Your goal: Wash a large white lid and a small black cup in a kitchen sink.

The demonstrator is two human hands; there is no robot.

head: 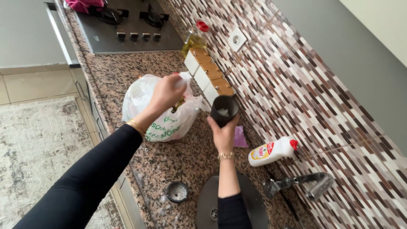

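My right hand holds a dark ribbed cup with its open mouth toward me; something pale lies inside it. My left hand grips the top of a white plastic bag with green print, which sits on the speckled granite counter. The bag lies just left of the cup. A gold bracelet is on each wrist, and both arms wear black sleeves.
A row of white canisters with wooden lids stands by the tiled wall, with an oil bottle beyond. A gas hob is farther back. A white squeeze bottle, a purple cloth, a tap, a dark sink and a round lid lie near me.
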